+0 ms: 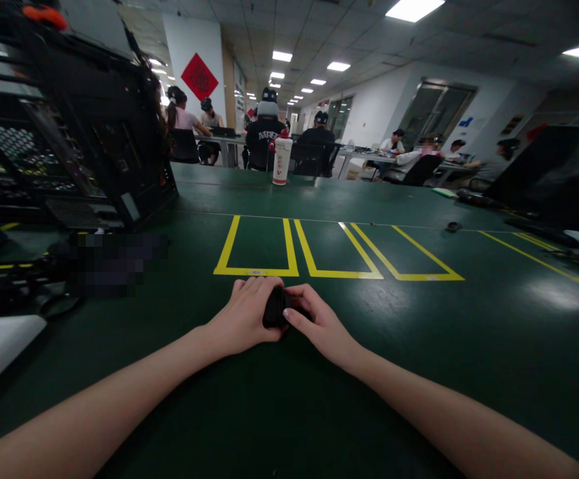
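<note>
Close in front of me, just short of the yellow tape, both hands hold a small black object [275, 309], rounded like a computer mouse; its exact kind is hard to make out. My left hand [244, 313] is wrapped around its left side, fingers over the far end and thumb at the near end. From the right, my right hand [322, 326] grips it with curled fingers, the thumb tip against its side. Much of the object is hidden by the fingers. The dark green table [289, 412] lies beneath both hands.
Yellow tape outlines [257, 272] mark the table beyond my hands. An open black computer case [84, 126] stands at left, near cables and a white object [0, 346]. A cup [282, 159] stands at the far edge. A dark monitor [559, 179] is at right. Several people sit beyond.
</note>
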The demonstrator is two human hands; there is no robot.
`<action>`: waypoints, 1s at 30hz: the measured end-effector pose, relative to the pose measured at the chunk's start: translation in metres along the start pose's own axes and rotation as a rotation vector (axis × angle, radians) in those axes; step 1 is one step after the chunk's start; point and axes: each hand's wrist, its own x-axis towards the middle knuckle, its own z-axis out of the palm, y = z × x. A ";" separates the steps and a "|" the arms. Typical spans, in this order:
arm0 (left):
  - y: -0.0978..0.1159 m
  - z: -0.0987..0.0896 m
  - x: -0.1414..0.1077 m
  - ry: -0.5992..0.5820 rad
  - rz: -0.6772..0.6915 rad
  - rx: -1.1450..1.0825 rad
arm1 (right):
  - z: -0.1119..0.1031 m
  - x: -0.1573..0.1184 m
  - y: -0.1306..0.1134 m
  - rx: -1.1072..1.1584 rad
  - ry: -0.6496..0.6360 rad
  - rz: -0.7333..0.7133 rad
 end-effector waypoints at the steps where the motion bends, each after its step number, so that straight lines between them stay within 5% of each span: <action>1: 0.000 0.000 0.000 0.004 -0.003 0.007 | 0.000 0.000 0.000 0.001 0.001 -0.019; 30: -0.001 0.000 0.001 -0.004 -0.006 0.007 | 0.001 0.000 0.001 0.019 0.022 -0.005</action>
